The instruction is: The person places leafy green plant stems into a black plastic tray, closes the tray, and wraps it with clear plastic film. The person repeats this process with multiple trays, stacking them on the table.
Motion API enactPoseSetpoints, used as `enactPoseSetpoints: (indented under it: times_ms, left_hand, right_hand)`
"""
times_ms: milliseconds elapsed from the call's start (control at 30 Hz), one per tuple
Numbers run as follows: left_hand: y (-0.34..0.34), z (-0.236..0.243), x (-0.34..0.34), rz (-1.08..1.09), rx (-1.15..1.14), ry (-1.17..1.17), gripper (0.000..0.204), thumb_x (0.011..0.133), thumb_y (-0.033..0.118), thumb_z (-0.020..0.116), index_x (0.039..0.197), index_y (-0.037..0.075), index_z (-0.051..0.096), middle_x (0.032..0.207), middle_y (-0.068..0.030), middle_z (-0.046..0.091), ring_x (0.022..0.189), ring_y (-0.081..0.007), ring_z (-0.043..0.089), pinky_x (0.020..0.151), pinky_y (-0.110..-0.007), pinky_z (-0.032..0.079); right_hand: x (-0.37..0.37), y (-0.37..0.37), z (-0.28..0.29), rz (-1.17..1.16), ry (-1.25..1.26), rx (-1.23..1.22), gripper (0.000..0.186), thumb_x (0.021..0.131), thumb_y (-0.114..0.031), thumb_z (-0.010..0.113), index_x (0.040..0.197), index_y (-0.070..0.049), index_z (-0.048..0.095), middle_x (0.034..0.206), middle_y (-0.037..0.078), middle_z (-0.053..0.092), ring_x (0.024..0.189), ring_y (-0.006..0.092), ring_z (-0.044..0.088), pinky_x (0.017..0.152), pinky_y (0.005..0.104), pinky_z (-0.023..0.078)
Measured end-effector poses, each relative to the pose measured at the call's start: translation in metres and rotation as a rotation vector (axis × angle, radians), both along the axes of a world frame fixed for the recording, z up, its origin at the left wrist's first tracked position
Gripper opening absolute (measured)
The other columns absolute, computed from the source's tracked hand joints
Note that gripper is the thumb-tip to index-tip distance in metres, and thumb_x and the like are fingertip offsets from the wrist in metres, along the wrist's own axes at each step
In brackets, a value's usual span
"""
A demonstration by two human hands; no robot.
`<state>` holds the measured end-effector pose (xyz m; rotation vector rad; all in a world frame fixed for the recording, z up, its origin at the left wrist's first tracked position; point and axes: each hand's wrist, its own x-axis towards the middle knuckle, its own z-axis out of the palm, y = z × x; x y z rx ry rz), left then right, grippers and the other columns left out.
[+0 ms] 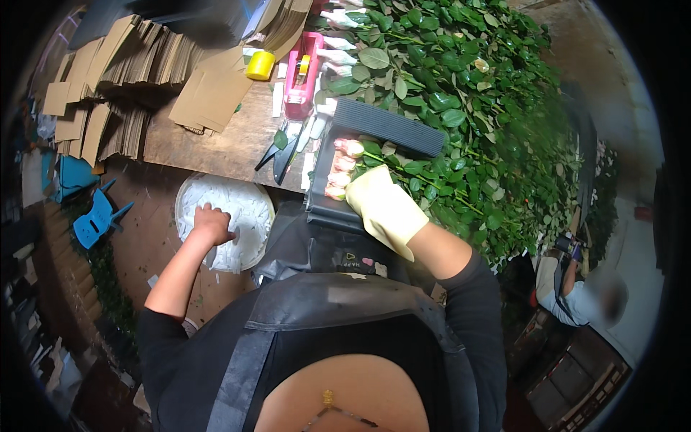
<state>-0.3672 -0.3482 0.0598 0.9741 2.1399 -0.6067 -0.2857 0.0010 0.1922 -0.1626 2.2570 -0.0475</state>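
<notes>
My bare left hand (211,225) reaches down into a round white bucket (268,198) of crumpled white, paper-like pieces (248,230). Its thumb stands apart from the curved fingers, and the fingertips touch the white pieces. On my right hand (385,205) is a pale yellow glove, bent in over a dark grey tray (335,210). The gloved fingers are pressed together right beside a row of pale pink roses (340,169), over their stems. Glare and the glove hide what lies under those fingers. A ribbed dark bar (389,128) runs along the tray's far side.
A great heap of leafy stems (461,108) covers the right. On the wooden table (216,155) are scissors (286,155), a pink tape dispenser (301,79), a yellow roll (260,65) and cardboard stacks (144,54). A blue chair (97,219) stands left; another person (568,299) is far right.
</notes>
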Motion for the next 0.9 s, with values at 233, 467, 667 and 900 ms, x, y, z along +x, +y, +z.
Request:
enactPoseSetpoints:
  times_ms: [233,467,667,900]
  left_hand:
    - [0.177,-0.003,-0.007,0.433,1.149,-0.474,0.095,0.069,0.039,0.093,0.138,0.003,0.039,0.137,-0.0228,0.042,0.134,-0.0385,0.043,0.114,-0.043,0.035]
    - [0.189,-0.042,-0.009,0.267,1.034,-0.632,0.1,0.07,0.045,0.091,0.147,0.015,0.035,0.154,-0.0323,0.021,0.15,-0.0523,0.014,0.122,-0.054,0.021]
    - [0.193,-0.034,-0.016,0.278,0.989,-0.709,0.093,0.071,0.048,0.09,0.143,0.017,0.039,0.154,-0.0331,0.02,0.151,-0.0524,0.011,0.122,-0.055,0.021]
    - [0.201,-0.031,-0.006,0.392,1.176,-0.563,0.065,0.077,0.035,0.088,0.129,0.012,0.056,0.128,-0.0197,0.048,0.129,-0.0388,0.045,0.112,-0.043,0.036]
  right_hand:
    - [0.01,0.007,0.002,0.068,0.282,-0.158,0.016,0.078,-0.008,0.071,0.091,0.0,0.073,0.084,0.02,0.071,0.085,0.0402,0.071,0.08,0.0477,0.054]
    - [0.018,0.025,-0.025,-0.39,0.37,-0.147,0.026,0.093,-0.032,0.062,0.096,-0.008,0.071,0.091,0.015,0.074,0.086,0.034,0.073,0.077,0.0488,0.055]
    - [0.023,0.022,-0.069,-0.298,0.307,-0.13,0.027,0.095,-0.034,0.06,0.102,-0.011,0.071,0.095,0.016,0.074,0.089,0.0339,0.073,0.077,0.0472,0.056]
    - [0.029,0.028,-0.054,-0.298,0.443,-0.162,0.024,0.096,-0.032,0.058,0.1,-0.011,0.069,0.095,0.013,0.075,0.086,0.0339,0.074,0.076,0.0466,0.057]
